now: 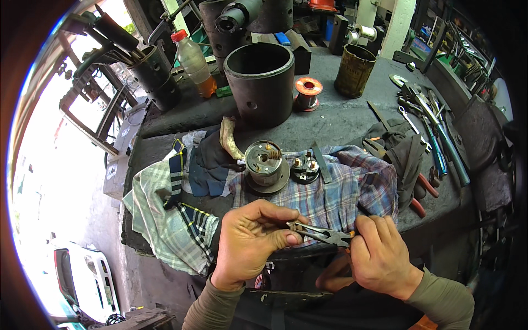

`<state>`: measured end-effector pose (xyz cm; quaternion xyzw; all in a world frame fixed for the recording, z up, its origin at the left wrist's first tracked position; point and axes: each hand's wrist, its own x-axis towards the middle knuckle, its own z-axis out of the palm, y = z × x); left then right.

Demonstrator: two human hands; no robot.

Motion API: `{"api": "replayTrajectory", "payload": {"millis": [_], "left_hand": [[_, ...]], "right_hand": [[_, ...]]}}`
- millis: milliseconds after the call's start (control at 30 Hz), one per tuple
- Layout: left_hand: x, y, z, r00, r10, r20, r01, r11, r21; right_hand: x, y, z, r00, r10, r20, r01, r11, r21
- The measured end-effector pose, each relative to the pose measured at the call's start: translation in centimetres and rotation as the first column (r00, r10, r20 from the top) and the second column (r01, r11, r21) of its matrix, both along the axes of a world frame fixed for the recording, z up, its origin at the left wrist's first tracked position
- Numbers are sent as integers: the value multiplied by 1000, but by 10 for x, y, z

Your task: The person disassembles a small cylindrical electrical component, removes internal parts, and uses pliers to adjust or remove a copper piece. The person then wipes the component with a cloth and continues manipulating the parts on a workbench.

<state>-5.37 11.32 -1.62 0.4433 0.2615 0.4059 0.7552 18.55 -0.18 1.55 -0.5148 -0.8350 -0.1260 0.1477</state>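
My right hand is wrapped round the handles of a pair of long-nosed pliers, which point left. At their jaw tips, the thumb and fingers of my left hand are pinched together; whatever they hold is too small to make out. Just beyond my hands, a plaid shirt cloth lies on the bench. On it stands a round metal housing with a flange and a small coil spring on top. To its right sits a black round cap with copper-coloured terminal bolts, beside a flat dark metal strip.
A wide dark metal cylinder, a solder wire spool and a rusty can stand farther back. A bottle is at the left. Wrenches and a blue-handled tool lie right. A checked rag hangs over the front edge.
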Motion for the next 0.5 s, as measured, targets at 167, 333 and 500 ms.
{"api": "replayTrajectory", "payload": {"millis": [167,333,500], "left_hand": [[0,0,-3,1000,22,15,-22,1000,-1],[3,-3,-4,995,92,25,-93,995,39],[3,-4,-5,995,103,3,-103,992,70]], "right_hand": [[-2,-3,1,999,-32,-17,31,997,-73],[-11,-6,3,997,-73,-38,73,997,-9],[-13,-9,3,995,-94,-35,93,995,-37]]}}
